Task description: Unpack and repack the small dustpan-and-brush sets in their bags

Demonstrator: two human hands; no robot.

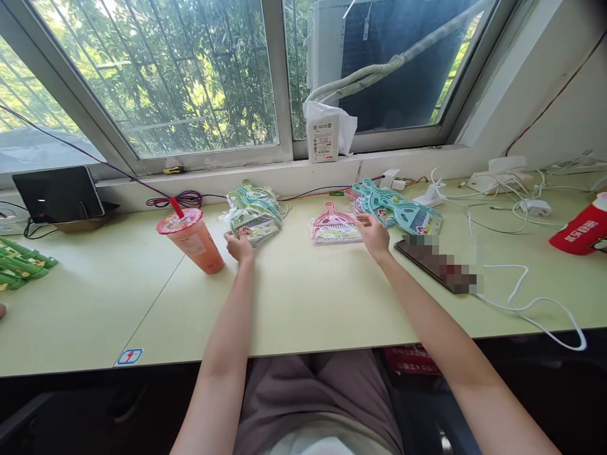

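Both my arms reach out over a pale green table (308,297). My left hand (239,246) rests at the near edge of a stack of packaged green dustpan-and-brush sets (253,215), fingers curled on the front packet. My right hand (373,232) lies with fingers stretched out against the right edge of a pink packaged set (332,226). Just right of that hand is a pile of teal packaged sets (398,208).
An orange drink cup with a straw (192,240) stands left of my left hand. A phone (441,262) and a white cable (531,303) lie to the right, with chargers behind. A tablet (59,194) and green packets (21,262) are at the left, a red packet (581,230) at the right.
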